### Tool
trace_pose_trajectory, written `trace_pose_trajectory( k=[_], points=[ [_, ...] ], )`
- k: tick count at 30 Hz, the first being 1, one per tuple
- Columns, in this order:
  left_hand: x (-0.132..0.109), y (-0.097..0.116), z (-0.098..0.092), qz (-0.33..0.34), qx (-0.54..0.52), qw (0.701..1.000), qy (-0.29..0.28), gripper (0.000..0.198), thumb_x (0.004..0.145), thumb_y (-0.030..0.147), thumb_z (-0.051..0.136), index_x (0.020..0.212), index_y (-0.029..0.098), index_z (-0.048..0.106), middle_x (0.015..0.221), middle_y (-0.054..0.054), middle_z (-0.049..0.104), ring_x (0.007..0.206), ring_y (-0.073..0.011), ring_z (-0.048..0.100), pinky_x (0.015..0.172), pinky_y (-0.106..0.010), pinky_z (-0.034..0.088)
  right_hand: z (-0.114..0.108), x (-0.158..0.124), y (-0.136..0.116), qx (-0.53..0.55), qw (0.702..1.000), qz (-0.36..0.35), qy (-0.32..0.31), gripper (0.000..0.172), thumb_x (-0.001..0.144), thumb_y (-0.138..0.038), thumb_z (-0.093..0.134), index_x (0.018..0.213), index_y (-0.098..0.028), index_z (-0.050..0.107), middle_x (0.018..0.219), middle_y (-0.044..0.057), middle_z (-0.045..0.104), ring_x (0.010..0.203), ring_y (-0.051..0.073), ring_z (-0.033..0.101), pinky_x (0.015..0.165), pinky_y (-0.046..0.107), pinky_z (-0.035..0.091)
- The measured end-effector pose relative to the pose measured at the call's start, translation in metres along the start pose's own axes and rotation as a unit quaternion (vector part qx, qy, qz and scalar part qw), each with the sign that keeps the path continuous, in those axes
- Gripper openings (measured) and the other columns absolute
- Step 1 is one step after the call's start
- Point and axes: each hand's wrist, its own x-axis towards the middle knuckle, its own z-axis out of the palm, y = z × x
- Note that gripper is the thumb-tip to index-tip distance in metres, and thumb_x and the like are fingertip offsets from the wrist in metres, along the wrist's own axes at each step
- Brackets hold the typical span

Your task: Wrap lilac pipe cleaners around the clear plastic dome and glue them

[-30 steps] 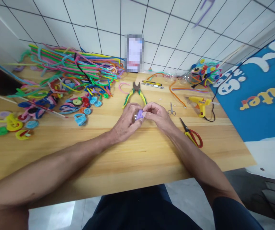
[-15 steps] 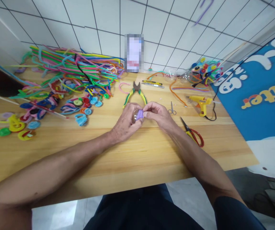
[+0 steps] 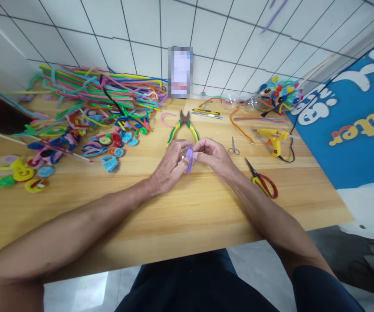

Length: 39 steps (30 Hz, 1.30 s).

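Observation:
Above the middle of the table, my left hand [image 3: 172, 167] is closed around a clear plastic ball [image 3: 183, 154], most of it hidden by the fingers. Purple pipe cleaner [image 3: 189, 160] lies in rows against the ball's right side, with my left thumb pressing on it. My right hand [image 3: 213, 157] is closed, its thumb and forefinger pinching at the right edge of the purple strands. Just beyond both hands rest diagonal pliers [image 3: 184, 123] with green and yellow handles, jaws pointing away.
Bundled coloured pipe cleaners [image 3: 86, 86] and curled pieces [image 3: 110, 164] crowd the left. On the right lie small scissors [image 3: 233, 147], red-handled scissors [image 3: 263, 182] and a yellow glue gun [image 3: 274, 141]. A blurred phone [image 3: 180, 71] leans on the tiled wall, near a craft knife [image 3: 206, 111].
The ball and purple pipe cleaner have turned between my fingers, so the purple part now shows as a narrower, more upright band. Both hands stay nearly in place.

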Motion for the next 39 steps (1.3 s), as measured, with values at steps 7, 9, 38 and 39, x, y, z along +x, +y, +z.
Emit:
trace_pose_trajectory(
  k=[7, 9, 38, 39],
  points=[
    [0.0024, 0.0002, -0.0038, 0.004, -0.006, 0.999, -0.031, 0.032, 0.106, 0.03, 0.051, 0.136, 0.025, 0.057, 0.141, -0.012, 0.065, 0.135, -0.0284, 0.063, 0.119, -0.051, 0.054, -0.0017, 0.0034, 0.0055, -0.012, 1.0, -0.005, -0.006, 0.032, 0.073, -0.04, 0.088, 0.086, -0.024, 0.064, 0.08, -0.003, 0.064, 0.076, 0.015, 0.057, 0.075, 0.031, 0.047],
    [0.0028, 0.0011, -0.0041, 0.005, -0.007, 1.0, -0.029, 0.03, 0.107, 0.033, 0.052, 0.135, 0.025, 0.058, 0.14, -0.013, 0.066, 0.133, -0.0282, 0.064, 0.118, -0.051, 0.055, -0.0012, 0.0035, 0.0058, -0.013, 1.0, -0.008, -0.006, 0.031, 0.073, -0.04, 0.087, 0.086, -0.024, 0.064, 0.08, -0.004, 0.064, 0.075, 0.015, 0.056, 0.074, 0.031, 0.047],
    [-0.0027, -0.0058, -0.003, -0.03, 0.002, 1.0, -0.002, 0.042, 0.106, 0.038, 0.065, 0.144, 0.029, 0.049, 0.152, -0.015, 0.054, 0.142, -0.0293, 0.059, 0.115, -0.054, 0.057, -0.0051, 0.0024, 0.0034, -0.022, 0.997, -0.064, -0.033, 0.018, 0.076, -0.027, 0.077, 0.093, -0.024, 0.072, 0.086, -0.001, 0.07, 0.079, 0.016, 0.062, 0.077, 0.031, 0.052],
    [-0.0025, -0.0059, -0.0032, -0.035, -0.004, 0.999, -0.001, 0.041, 0.106, 0.038, 0.065, 0.143, 0.029, 0.049, 0.151, -0.014, 0.055, 0.142, -0.029, 0.059, 0.115, -0.053, 0.057, -0.006, 0.0023, 0.0025, -0.031, 0.996, -0.072, -0.032, 0.019, 0.075, -0.024, 0.077, 0.093, -0.024, 0.073, 0.089, -0.001, 0.07, 0.081, 0.016, 0.062, 0.078, 0.032, 0.052]
  ],
)
